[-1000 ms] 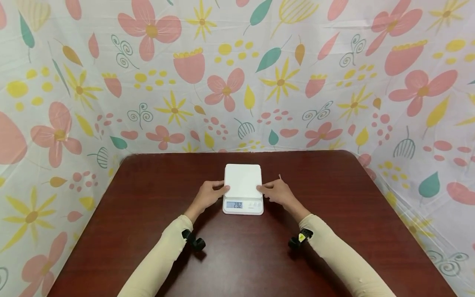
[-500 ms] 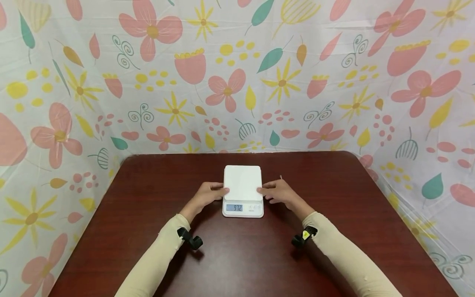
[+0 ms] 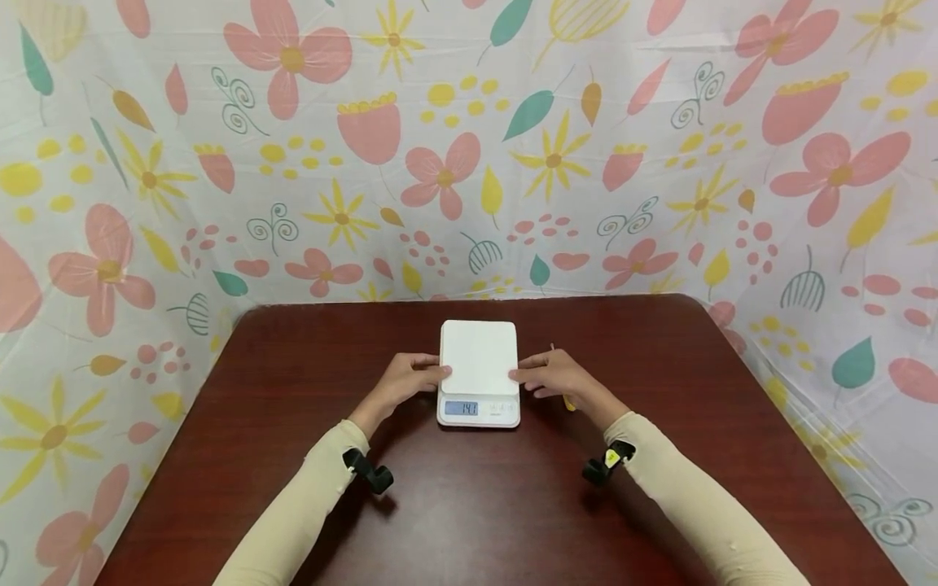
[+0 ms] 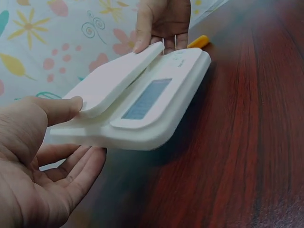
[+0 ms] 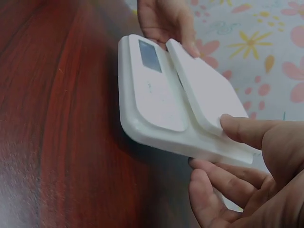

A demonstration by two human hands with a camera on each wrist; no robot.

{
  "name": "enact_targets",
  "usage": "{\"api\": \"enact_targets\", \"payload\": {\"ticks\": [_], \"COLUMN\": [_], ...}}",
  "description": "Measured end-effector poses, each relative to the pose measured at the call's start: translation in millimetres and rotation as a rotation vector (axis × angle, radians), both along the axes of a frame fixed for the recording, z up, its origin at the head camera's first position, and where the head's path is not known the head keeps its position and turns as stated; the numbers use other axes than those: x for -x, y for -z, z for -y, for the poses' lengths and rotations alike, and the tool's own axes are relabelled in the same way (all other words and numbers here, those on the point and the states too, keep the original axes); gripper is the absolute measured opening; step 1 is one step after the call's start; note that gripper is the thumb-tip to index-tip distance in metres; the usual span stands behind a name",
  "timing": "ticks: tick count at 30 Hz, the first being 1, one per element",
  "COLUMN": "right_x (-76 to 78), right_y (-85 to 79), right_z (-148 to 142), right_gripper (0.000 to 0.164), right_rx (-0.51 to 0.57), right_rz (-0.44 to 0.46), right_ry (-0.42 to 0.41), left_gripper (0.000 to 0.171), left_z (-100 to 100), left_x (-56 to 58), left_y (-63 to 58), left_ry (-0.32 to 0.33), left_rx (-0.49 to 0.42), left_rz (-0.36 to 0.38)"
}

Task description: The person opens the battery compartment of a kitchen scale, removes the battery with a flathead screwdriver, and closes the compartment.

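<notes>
A white digital kitchen scale [image 3: 479,358] is gripped between both hands near the far side of the table. My left hand [image 3: 403,382] holds its left edge, thumb [image 4: 71,107] on the weighing platform and fingers curled underneath. On the opposite edge my right hand [image 3: 557,376] grips the same way, with the thumb [image 5: 237,129] on top and fingertips below the base. In the wrist views the scale is raised off the tabletop. Its lit display [image 3: 462,408] shows digits that look like 141. Beside my right hand lies a thin tool with an orange-yellow handle [image 3: 569,403], mostly hidden.
The dark red wooden table [image 3: 469,505] reaches back to a white curtain [image 3: 469,163] printed with flowers and leaves. Black camera mounts sit on both wrists, over cream sleeves [image 3: 293,505].
The display reading has changed from about 29.2 through 97.2 to 141. The orange-yellow handle now shows under my right wrist. Both hands keep their hold, and the scale has shifted only slightly.
</notes>
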State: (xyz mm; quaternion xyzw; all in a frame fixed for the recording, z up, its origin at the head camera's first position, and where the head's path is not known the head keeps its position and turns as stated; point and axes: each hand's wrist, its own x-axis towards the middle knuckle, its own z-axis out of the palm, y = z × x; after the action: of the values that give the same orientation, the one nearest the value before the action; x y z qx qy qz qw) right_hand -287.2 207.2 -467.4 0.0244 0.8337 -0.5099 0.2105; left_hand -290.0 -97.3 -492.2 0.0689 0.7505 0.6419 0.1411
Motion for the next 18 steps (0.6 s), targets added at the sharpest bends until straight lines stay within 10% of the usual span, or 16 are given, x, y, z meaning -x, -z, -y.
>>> {"api": "enact_targets", "payload": {"ticks": [18], "right_x": [-6.3], "right_y": [-18.4], "right_z": [-10], "right_gripper": [0.064], "right_rx": [0.044], "right_rz": [-0.120], "right_ry": [-0.040], "left_gripper": [0.053], "left_z": [2], "left_x": [-1.8], "left_y": [-19.0], "left_ry": [0.034], "left_rx": [0.112], "left_rz": [-0.201]}}
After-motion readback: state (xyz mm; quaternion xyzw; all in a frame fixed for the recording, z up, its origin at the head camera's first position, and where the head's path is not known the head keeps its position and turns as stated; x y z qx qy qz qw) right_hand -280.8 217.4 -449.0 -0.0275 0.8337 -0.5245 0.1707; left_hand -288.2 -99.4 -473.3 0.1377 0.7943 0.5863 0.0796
